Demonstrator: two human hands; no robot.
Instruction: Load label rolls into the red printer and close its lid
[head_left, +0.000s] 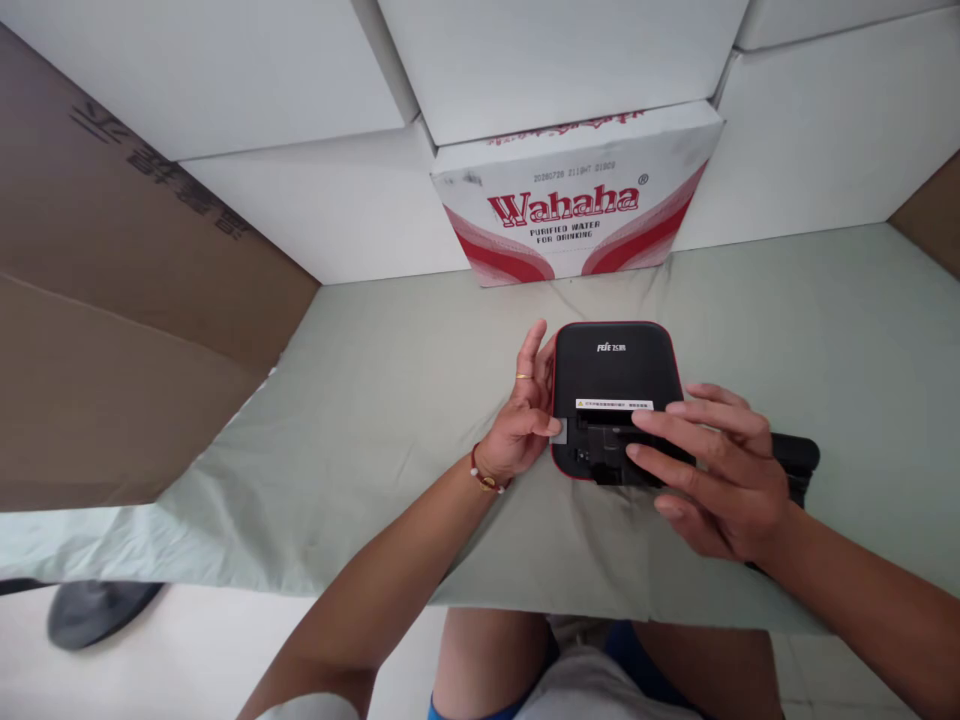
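Observation:
A small black printer [619, 370] with red trim lies on the green cloth in front of me. It has a white logo, a white warning strip and a slot, with a dark glossy part at its near end. My left hand [521, 425] holds the printer's left side, thumb pressed on a grey tab and index finger sticking up. Over the near right part of the printer is my right hand [724, 475], fingers spread and two fingertips at the slot and glossy part. Partly hidden behind that hand is a black object [795, 455] whose kind I cannot make out.
A Wahaha water carton [577, 210] stands behind the printer, against stacked white boxes [360, 210]. Brown cardboard [135, 320] rises on the left. The cloth-covered table [375, 400] ends just above my lap, and a dark round base [101, 610] stands on the floor.

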